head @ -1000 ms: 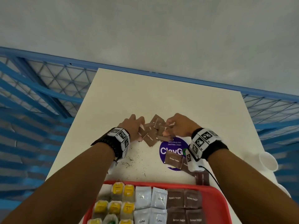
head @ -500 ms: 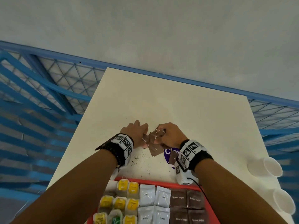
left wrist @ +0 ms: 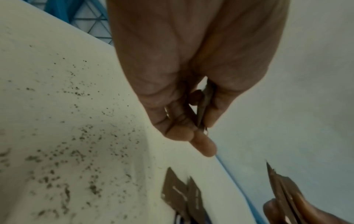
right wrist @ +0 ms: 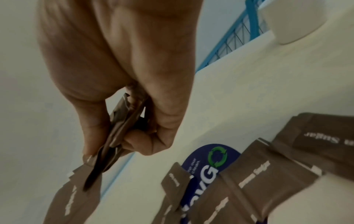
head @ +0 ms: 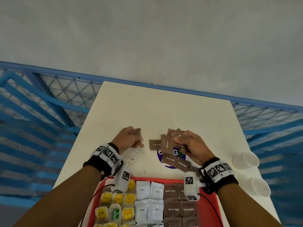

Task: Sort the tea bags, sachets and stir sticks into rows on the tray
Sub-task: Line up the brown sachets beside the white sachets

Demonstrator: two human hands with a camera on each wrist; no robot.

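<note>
Red tray (head: pixel 211 199) holds tea bags (head: pixel 118 199), coffee, sugar rows; left hand (head: pixel 126 139) pinches one brown sachet (head: pixel 136 131) — right hand (head: pixel 191 145) grips several.

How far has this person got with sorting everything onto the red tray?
Well along. The red tray already holds columns of yellow tea bags, white coffee sachets and brown sugar sachets. In hand: the left hand pinches one brown sachet, the right hand grips several. Left: a few brown sachets on the table. No stir sticks show.
</note>
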